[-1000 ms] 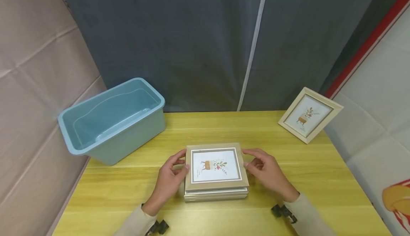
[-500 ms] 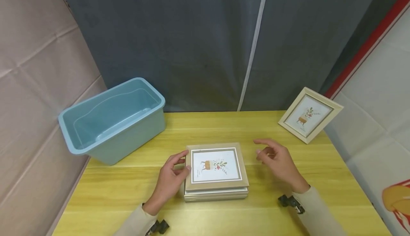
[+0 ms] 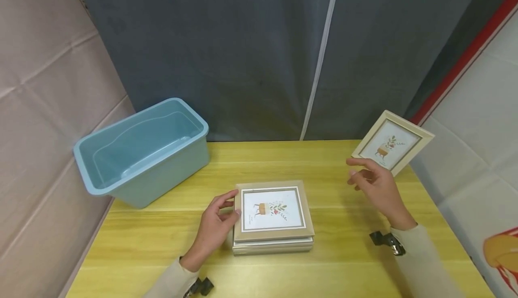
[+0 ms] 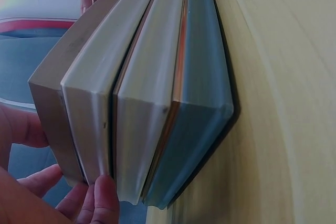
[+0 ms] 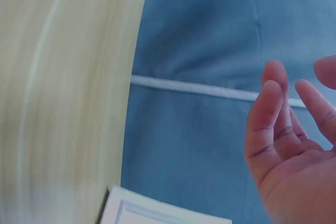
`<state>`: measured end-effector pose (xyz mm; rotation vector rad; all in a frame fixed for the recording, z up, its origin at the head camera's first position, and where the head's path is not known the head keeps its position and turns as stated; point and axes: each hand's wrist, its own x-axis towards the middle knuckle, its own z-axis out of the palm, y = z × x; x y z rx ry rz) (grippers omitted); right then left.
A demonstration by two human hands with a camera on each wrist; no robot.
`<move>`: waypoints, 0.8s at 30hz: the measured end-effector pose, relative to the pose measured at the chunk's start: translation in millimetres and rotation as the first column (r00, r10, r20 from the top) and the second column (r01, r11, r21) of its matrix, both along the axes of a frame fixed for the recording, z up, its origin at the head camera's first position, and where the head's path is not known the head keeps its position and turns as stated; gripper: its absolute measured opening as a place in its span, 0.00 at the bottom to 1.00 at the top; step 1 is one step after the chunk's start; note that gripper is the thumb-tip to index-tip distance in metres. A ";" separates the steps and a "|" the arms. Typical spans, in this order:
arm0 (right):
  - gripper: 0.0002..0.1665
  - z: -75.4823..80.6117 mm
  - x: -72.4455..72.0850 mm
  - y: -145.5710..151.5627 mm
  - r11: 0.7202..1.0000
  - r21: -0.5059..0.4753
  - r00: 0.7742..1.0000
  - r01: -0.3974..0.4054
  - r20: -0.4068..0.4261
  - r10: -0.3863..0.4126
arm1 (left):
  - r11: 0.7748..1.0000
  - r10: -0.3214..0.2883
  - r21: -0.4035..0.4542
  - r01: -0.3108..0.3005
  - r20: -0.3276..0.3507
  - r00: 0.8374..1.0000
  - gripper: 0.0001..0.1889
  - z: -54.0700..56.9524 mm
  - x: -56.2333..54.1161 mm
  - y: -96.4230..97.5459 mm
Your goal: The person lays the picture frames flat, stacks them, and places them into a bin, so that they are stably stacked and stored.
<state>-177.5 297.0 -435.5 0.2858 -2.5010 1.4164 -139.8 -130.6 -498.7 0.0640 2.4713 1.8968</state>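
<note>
A stack of several picture frames [image 3: 273, 247] lies on the wooden table, topped by a light wood frame [image 3: 274, 233] around a printed plant pot on legs. My left hand [image 3: 216, 221] rests at the stack's left side. In the left wrist view its fingertips [image 4: 106, 203] lie against the edges of the upper frames [image 4: 86, 124]. My right hand [image 3: 378, 188] is in the air with loosely bent fingers and nothing in them. It overlaps the lower corner of a cream picture frame [image 3: 408, 128] standing at the back right; that frame's corner [image 5: 157, 207] shows low in the right wrist view.
A blue plastic bin [image 3: 174, 163] stands at the table's back left, its inside bare. Behind the table [image 3: 275, 161] hangs a dark grey curtain [image 3: 226, 55]. White sheeting with a red band [image 3: 465, 60] closes off the right side.
My right hand has left the stack's right side and moved right and away from me, toward the standing frame. The left hand and the stack stay where they were.
</note>
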 end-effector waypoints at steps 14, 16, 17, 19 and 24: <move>0.15 11.5 -26.1 44.2 0.991 -0.075 0.992 0.115 -0.041 -0.118 | 1.000 0.005 -0.009 -0.005 0.028 1.000 0.27 -0.1 -0.1 -1.7; 0.15 12.2 -31.0 51.1 0.986 -0.093 0.987 0.137 -0.072 -0.143 | 1.000 0.003 -0.008 -0.002 0.028 1.000 0.26 -0.1 -0.3 -2.3; 0.15 12.9 -33.6 54.3 0.984 -0.096 0.984 0.152 -0.085 -0.160 | 1.000 0.002 -0.007 -0.002 0.028 1.000 0.26 -0.2 -0.5 -2.8; 0.15 14.0 -38.3 61.8 0.978 -0.098 0.976 0.185 -0.101 -0.194 | 1.000 0.002 -0.006 -0.002 0.031 1.000 0.26 -0.4 -0.7 -3.2; 0.15 19.5 -44.6 80.6 0.958 -0.085 0.957 0.274 -0.073 -0.280 | 1.000 0.002 -0.007 -0.002 0.036 0.999 0.26 -0.9 -0.4 -4.0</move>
